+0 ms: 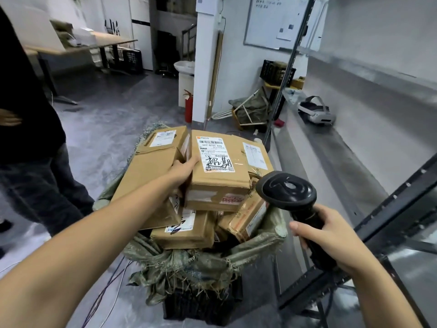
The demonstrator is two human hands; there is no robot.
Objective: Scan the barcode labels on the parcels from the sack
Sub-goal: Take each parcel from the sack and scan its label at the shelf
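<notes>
A green woven sack stands open in front of me, full of several cardboard parcels. My left hand grips the left side of the top parcel, its thumb on the upper edge. That parcel's white barcode label faces up. My right hand grips the handle of a black barcode scanner, whose head sits just right of the held parcel. Another large parcel lies to the left, and smaller ones lie lower in the sack.
A metal shelving rack stands close on the right, with a white headset on its shelf. A person in dark clothes stands at the left. A black crate sits under the sack. A red fire extinguisher stands by the pillar.
</notes>
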